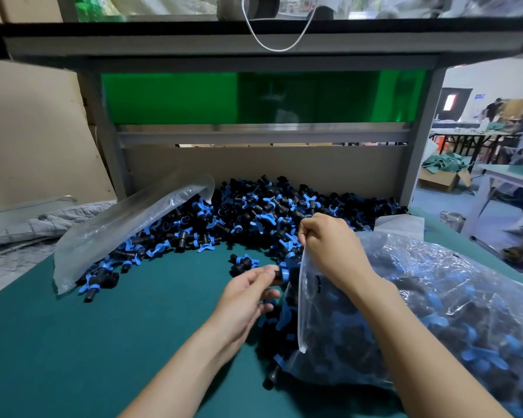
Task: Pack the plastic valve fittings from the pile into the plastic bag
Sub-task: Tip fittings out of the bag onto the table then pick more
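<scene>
- We record the valve fittings (284, 212): black bodies, blue handles, heaped in a pile at centre rear.
- We record the plastic bag (435, 297): clear, well filled, lying right, mouth facing left.

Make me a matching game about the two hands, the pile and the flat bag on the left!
1. left hand
2. right hand
3. flat bag
4. pile

A. lies over the left side of the heap
B. pinches the rim of the full bag
C. holds one black-and-blue fitting
D. heaped at the back of the green table

Pairs: 1-C, 2-B, 3-A, 4-D
</scene>
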Demonstrator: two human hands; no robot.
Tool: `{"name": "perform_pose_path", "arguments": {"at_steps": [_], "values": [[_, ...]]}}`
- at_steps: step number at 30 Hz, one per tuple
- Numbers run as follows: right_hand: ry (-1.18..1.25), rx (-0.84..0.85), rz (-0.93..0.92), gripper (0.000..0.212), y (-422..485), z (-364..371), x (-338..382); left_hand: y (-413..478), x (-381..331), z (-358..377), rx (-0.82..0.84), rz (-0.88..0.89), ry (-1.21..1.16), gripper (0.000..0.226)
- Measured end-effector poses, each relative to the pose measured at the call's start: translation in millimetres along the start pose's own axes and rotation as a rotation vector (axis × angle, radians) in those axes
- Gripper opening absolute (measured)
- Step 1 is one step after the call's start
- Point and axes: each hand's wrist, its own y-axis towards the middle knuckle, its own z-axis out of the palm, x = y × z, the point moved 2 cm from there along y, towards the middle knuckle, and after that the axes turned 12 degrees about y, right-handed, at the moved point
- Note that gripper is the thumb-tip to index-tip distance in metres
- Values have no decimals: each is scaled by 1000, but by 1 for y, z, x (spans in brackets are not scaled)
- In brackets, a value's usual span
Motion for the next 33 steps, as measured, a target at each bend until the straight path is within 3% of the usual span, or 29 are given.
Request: {"name": "perform_pose_path", "arguments": {"at_steps": [5, 9, 15, 18, 20, 23, 24, 27, 30, 33], "values": [[-9, -1, 1, 27, 3, 2, 0, -10, -8, 43, 246, 8, -30, 19], [-6, -3, -10, 27, 5, -1, 2, -4, -15, 67, 220, -52, -128, 6], [1, -17, -42, 27, 4, -5, 8, 12, -17, 82, 139, -94, -283, 32], [-28, 10, -53, 30, 4, -4, 6, 7, -25, 98, 282, -78, -349, 7], [-44, 36, -45, 32, 3, -3, 2, 14, -29, 96, 225, 14, -36, 6], [5, -2, -3, 27, 3, -6, -2, 31, -36, 83, 224, 214, 628, 26], [17, -2, 10, 26, 4, -6, -3, 32, -38, 77, 223, 255, 742, 30], [-46, 54, 39, 27, 6, -3, -7, 36, -38, 55, 183, 263, 749, 39], [-229, 106, 25, 28, 0, 6, -11, 42, -35, 22, 77, 283, 744, 27], [-335, 138, 29, 21, -7, 13, -17, 58, -16, -19, -93, 165, 728, 21]]}}
